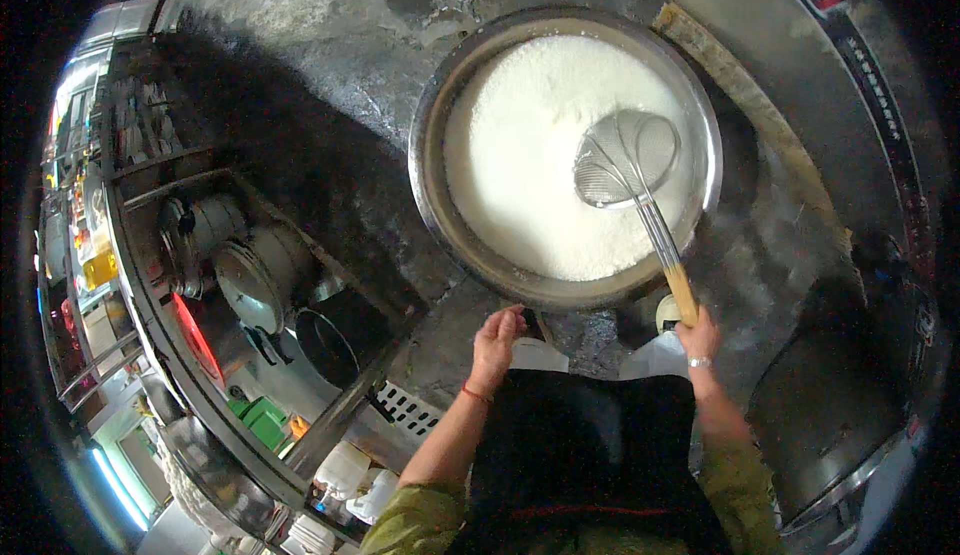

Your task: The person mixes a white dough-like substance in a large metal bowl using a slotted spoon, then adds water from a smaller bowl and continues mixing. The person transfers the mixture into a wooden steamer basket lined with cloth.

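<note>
A wide metal pot (425, 180) stands on the floor before me, holding a white mass (540, 157) with a foamy or grainy surface. In my right hand (700, 336) is the wooden handle of a wire-mesh strainer (628, 157). The handle slants across the pot's near right rim. Its mesh bowl is over the white contents, and whether it touches them is hard to tell. My left hand (496, 336) is just outside the near rim, fingers curled in, with nothing visible in them.
Along the left runs a metal counter (161, 315) with lidded pots (251, 285) on its lower shelf. White plastic jugs (343, 471) stand near my left elbow. A large dark round vessel (829, 412) is at the lower right. A raised ledge (750, 97) borders the pot's right side.
</note>
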A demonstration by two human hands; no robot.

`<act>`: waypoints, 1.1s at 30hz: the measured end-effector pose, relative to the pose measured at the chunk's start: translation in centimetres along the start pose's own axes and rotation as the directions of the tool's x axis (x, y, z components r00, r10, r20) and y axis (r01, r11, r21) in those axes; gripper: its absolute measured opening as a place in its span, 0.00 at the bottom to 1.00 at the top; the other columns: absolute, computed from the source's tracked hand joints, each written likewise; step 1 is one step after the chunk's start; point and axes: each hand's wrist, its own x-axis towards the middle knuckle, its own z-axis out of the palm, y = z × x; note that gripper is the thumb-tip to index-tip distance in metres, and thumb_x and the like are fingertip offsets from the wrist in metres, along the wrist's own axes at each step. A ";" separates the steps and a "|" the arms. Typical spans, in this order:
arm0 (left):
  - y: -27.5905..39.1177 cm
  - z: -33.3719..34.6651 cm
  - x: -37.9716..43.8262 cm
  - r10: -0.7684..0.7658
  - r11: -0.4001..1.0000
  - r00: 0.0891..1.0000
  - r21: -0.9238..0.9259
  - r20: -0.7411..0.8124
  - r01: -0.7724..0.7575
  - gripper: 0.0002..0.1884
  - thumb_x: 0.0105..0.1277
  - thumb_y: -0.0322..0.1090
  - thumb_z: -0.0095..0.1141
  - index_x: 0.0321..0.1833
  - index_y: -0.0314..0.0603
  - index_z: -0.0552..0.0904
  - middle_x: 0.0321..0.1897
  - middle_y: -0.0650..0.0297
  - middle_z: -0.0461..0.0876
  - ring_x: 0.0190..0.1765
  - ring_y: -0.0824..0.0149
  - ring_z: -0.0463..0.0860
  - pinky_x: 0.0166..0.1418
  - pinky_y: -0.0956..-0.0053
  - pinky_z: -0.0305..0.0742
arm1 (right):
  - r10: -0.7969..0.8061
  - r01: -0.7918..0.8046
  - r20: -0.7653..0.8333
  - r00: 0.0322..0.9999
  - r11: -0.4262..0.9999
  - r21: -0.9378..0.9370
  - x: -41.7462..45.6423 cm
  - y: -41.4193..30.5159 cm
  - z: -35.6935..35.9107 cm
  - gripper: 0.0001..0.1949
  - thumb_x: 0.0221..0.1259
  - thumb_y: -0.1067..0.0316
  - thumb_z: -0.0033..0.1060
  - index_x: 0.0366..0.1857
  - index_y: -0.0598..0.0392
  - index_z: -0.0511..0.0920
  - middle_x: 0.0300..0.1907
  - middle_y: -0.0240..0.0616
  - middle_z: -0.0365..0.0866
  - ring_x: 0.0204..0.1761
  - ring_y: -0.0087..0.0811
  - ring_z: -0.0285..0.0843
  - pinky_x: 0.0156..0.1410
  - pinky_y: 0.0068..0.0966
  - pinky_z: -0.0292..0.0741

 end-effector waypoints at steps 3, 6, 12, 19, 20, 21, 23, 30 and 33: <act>1.5 -2.7 3.2 0.266 0.871 0.964 0.426 0.007 -0.244 0.15 0.63 0.38 0.43 0.45 0.34 0.73 0.38 0.57 0.74 0.43 0.60 0.73 0.48 0.71 0.68 | 0.044 -0.063 0.109 0.993 0.983 0.175 -5.9 -0.4 -3.4 0.21 0.35 0.61 0.56 0.39 0.56 0.70 0.27 0.46 0.74 0.33 0.40 0.74 0.39 0.35 0.69; 1.9 -4.7 8.6 0.701 0.271 0.650 0.732 0.295 -0.625 0.16 0.60 0.33 0.44 0.49 0.34 0.68 0.48 0.48 0.69 0.54 0.47 0.65 0.56 0.63 0.62 | -0.077 0.025 0.119 0.990 0.921 0.388 -7.6 1.7 -6.1 0.21 0.35 0.63 0.56 0.38 0.59 0.69 0.25 0.43 0.72 0.30 0.33 0.72 0.37 0.31 0.69; 9.1 -8.6 25.2 0.725 0.058 0.667 0.950 0.172 -0.308 0.28 0.58 0.36 0.44 0.59 0.30 0.55 0.59 0.46 0.54 0.62 0.49 0.54 0.64 0.63 0.49 | -0.272 0.286 -0.094 0.958 0.934 0.215 -0.3 7.4 -2.1 0.19 0.38 0.63 0.57 0.36 0.58 0.69 0.29 0.37 0.71 0.29 0.32 0.70 0.29 0.27 0.68; 16.0 -4.6 42.9 0.775 0.328 0.571 0.945 -0.272 0.006 0.31 0.62 0.53 0.30 0.63 0.41 0.50 0.64 0.58 0.49 0.66 0.55 0.47 0.64 0.56 0.44 | -0.343 0.397 -0.218 0.914 0.635 0.663 5.3 14.4 9.0 0.13 0.50 0.68 0.55 0.40 0.56 0.70 0.32 0.33 0.71 0.23 0.24 0.66 0.26 0.19 0.64; 17.5 -1.9 43.1 0.797 0.310 0.551 0.950 -0.247 -0.022 0.31 0.62 0.53 0.29 0.64 0.43 0.51 0.64 0.61 0.49 0.66 0.56 0.47 0.64 0.56 0.44 | -0.348 0.369 -0.204 0.915 0.518 0.772 4.8 16.0 10.5 0.14 0.51 0.65 0.53 0.41 0.56 0.70 0.33 0.32 0.70 0.25 0.24 0.66 0.28 0.20 0.64; 18.4 -0.1 43.6 0.837 0.263 0.505 0.964 -0.210 -0.035 0.30 0.62 0.54 0.29 0.63 0.44 0.52 0.64 0.61 0.50 0.66 0.57 0.46 0.64 0.55 0.43 | -0.363 0.328 -0.184 0.913 0.391 0.860 4.5 17.3 11.5 0.14 0.52 0.63 0.52 0.42 0.56 0.70 0.34 0.32 0.70 0.28 0.24 0.66 0.31 0.20 0.64; 19.0 2.1 44.9 0.906 0.118 0.414 0.992 -0.093 -0.035 0.30 0.62 0.53 0.30 0.63 0.43 0.54 0.64 0.61 0.51 0.66 0.58 0.46 0.64 0.55 0.40 | -0.161 0.157 -0.095 0.982 0.444 0.882 4.2 18.8 12.3 0.14 0.52 0.62 0.51 0.42 0.55 0.70 0.34 0.32 0.70 0.28 0.24 0.66 0.31 0.21 0.64; 12.4 16.5 45.4 0.480 -0.624 0.243 0.523 0.843 -0.580 0.24 0.62 0.47 0.33 0.62 0.55 0.57 0.64 0.65 0.51 0.66 0.62 0.49 0.67 0.62 0.40 | 0.236 -0.133 -0.013 0.972 0.594 0.793 2.0 19.6 12.5 0.14 0.53 0.61 0.50 0.41 0.55 0.70 0.32 0.32 0.70 0.27 0.25 0.66 0.31 0.22 0.64; 12.9 20.4 44.7 0.399 -0.716 0.119 0.390 0.909 -0.578 0.17 0.63 0.45 0.34 0.54 0.58 0.67 0.61 0.68 0.56 0.65 0.62 0.51 0.67 0.63 0.43 | 0.306 -0.174 -0.024 0.952 0.602 0.779 1.3 20.1 13.3 0.14 0.54 0.60 0.49 0.41 0.55 0.70 0.32 0.32 0.70 0.27 0.25 0.66 0.31 0.22 0.64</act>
